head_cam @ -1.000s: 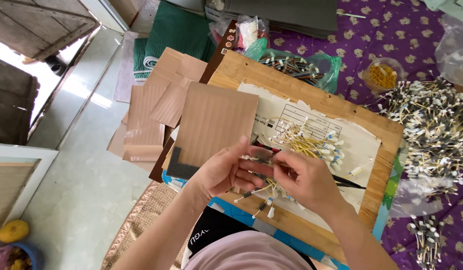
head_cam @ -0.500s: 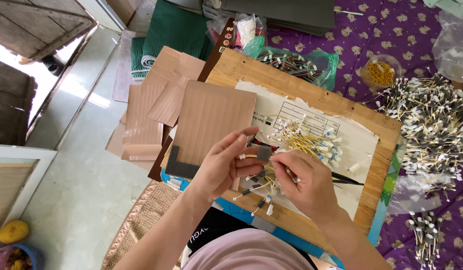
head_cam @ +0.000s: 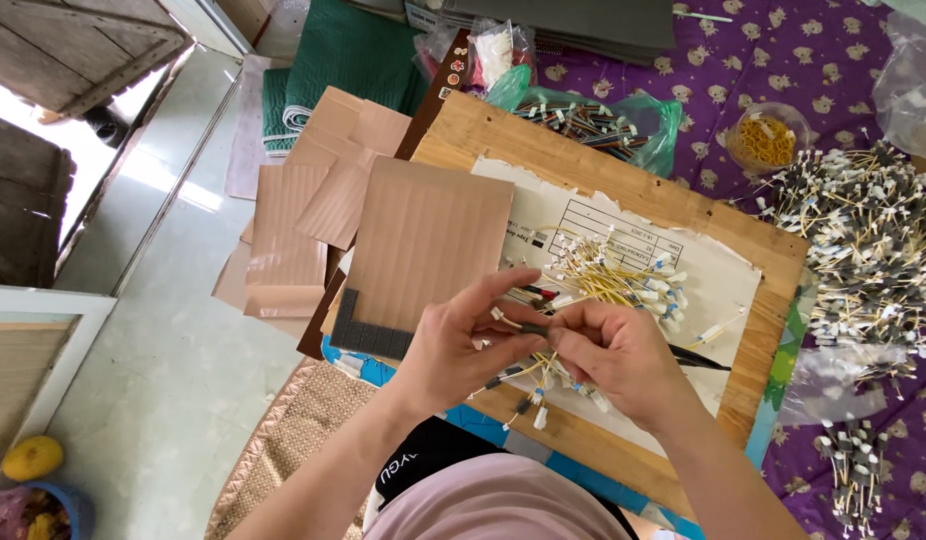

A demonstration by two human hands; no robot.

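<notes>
Closest to the person, both hands meet over the near edge of a wooden board [head_cam: 483, 135] laid across the lap. The left hand [head_cam: 453, 350] has its thumb and forefinger pinched together on a small grey sleeve piece [head_cam: 532, 328], the other fingers [head_cam: 508, 285] lifted and spread above it. The right hand [head_cam: 618, 350] comes in from the other side, its fingers closed on the same piece and on a bunch of yellow wires [head_cam: 528, 375] whose white and dark plug ends dangle just below the two hands. Under the hands lies a torn white printed sheet [head_cam: 713, 290] that covers most of the board. Just beyond the knuckles a loose heap of yellow wire leads with white connectors [head_cam: 613, 275] rests on that sheet. To the left of it a ribbed cardboard panel [head_cam: 423, 235] with a dark grey foam strip [head_cam: 368, 335] along its near corner overlaps the board's edge, and more cardboard pieces [head_cam: 283, 245] lie past it on the floor. Off to the right, on a purple patterned cloth [head_cam: 783, 60], sits a big pile of finished leads with grey sleeves [head_cam: 868, 250]. Farther back are a green plastic bag of wires [head_cam: 593, 115] and a small clear tub of yellow rubber bands [head_cam: 766, 140].
</notes>
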